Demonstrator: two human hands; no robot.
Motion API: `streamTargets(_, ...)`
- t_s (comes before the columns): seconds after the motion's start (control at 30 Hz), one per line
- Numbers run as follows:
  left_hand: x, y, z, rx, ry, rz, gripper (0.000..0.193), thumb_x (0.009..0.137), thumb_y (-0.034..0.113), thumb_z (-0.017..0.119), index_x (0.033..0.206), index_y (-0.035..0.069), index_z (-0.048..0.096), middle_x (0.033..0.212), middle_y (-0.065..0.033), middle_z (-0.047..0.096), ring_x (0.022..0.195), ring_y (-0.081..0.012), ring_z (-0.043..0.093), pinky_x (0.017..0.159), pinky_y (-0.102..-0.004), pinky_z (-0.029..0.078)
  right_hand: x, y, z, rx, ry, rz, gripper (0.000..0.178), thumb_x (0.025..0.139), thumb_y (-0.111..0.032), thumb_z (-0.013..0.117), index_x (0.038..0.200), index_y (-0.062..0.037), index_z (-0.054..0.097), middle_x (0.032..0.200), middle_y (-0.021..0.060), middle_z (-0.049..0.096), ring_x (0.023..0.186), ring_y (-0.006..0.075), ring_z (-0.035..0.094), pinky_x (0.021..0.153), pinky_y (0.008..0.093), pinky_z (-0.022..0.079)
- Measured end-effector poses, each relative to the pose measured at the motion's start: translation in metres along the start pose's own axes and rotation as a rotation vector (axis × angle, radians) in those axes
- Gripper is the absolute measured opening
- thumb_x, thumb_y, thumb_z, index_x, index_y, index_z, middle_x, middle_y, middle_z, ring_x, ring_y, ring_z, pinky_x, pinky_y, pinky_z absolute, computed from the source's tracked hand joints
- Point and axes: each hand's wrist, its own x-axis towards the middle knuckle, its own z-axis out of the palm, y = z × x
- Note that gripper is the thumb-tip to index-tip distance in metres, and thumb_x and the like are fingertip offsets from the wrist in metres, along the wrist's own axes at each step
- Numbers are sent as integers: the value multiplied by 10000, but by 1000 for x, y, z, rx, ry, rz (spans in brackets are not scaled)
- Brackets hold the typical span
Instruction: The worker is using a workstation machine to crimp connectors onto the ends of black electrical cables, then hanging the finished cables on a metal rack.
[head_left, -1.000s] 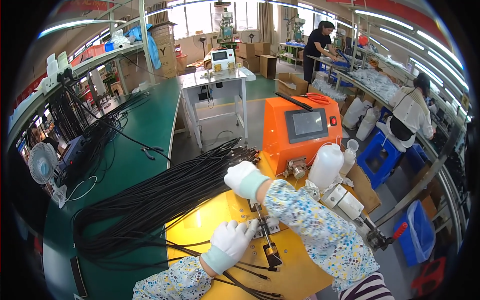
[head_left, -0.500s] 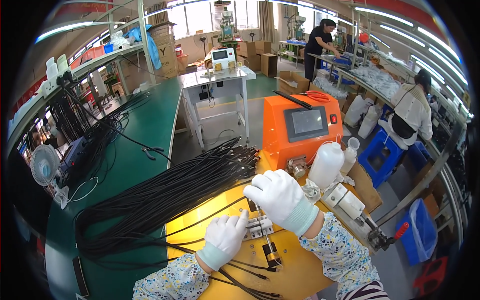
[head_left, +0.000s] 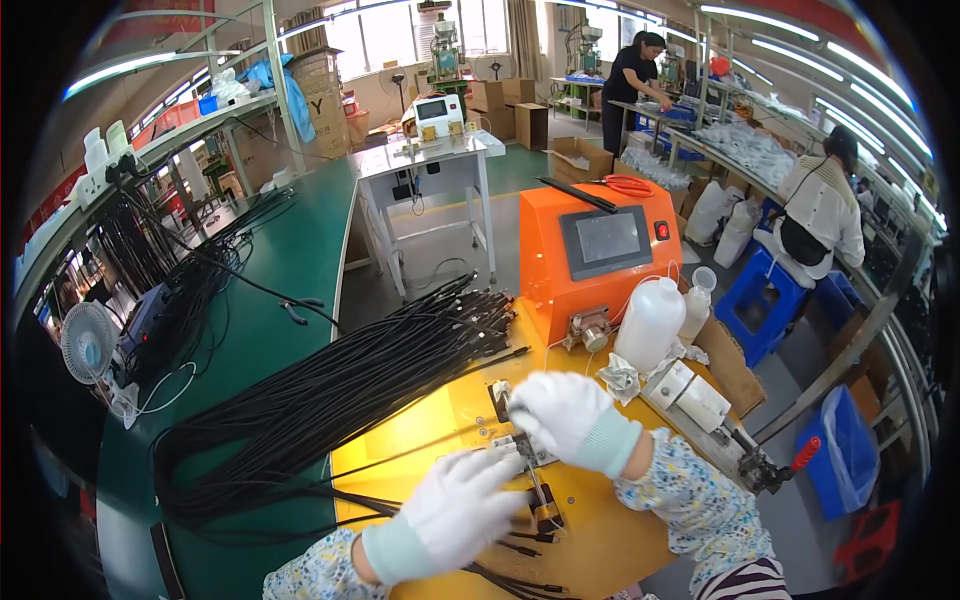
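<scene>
Both my hands wear white gloves and work over a small metal fixture [head_left: 540,452] on the yellow bench top. My left hand [head_left: 455,510] lies left of the fixture, its fingers stretched toward it and slightly blurred. Just above the fixture, my right hand [head_left: 572,420] has its fingers curled together; whatever they hold is hidden. A thin black cable [head_left: 400,452] runs from the left toward the fixture. Several black cable ends [head_left: 525,550] lie beyond my left hand's fingers, near the front. To the far left of my hands rests a thick bundle of black cables [head_left: 330,410].
An orange machine with a screen [head_left: 600,245] stands behind my hands. Beside it are a white bottle [head_left: 652,325] and a clamp with a red handle [head_left: 775,465]. Pliers [head_left: 300,308] lie on the green table [head_left: 270,350]. Two people work at the right.
My left hand has moved down and nearer, its fingers opening from a closed shape. The right hand has shifted slightly right and lower. The thin cable left of the fixture has moved and looks blurred.
</scene>
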Motion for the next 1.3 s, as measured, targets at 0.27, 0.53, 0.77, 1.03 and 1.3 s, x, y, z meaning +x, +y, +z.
streamTargets(0.27,-3,-2,44,-593,179,-231,204,817,105,671,1020,79,680,883,-148,674,783,-313,663,690,-346,541,-44,-5,12,258,-111,-20,140,861,-199,598,915,-74,564,829,98,579,793,293,608,695,393,500)
streamTargets(0.53,-2,-3,57,-591,203,-214,180,847,88,638,1025,68,659,850,-151,657,756,-322,656,660,-354,539,-46,-9,20,349,-74,5,108,835,-145,628,892,-60,591,846,116,597,796,311,603,712,388,495)
streamTargets(0.77,6,-13,63,-378,287,-211,246,831,61,628,1075,80,651,836,-119,621,714,-306,628,628,-355,523,-42,20,22,242,-20,53,123,834,-187,635,915,-102,595,808,77,574,766,275,600,687,383,492)
streamTargets(1.03,2,-20,82,-70,328,-32,382,791,49,566,1170,61,609,796,-52,562,726,-218,576,640,-320,495,-40,20,20,22,28,12,97,818,-163,648,898,-118,617,809,59,581,770,269,596,666,380,473)
streamTargets(1.3,1,-18,77,-11,245,-6,401,800,100,556,1196,43,580,880,-36,575,794,-197,565,674,-318,497,-39,18,25,-14,-25,-46,94,802,-197,658,851,-133,610,796,44,563,754,254,590,652,373,464)
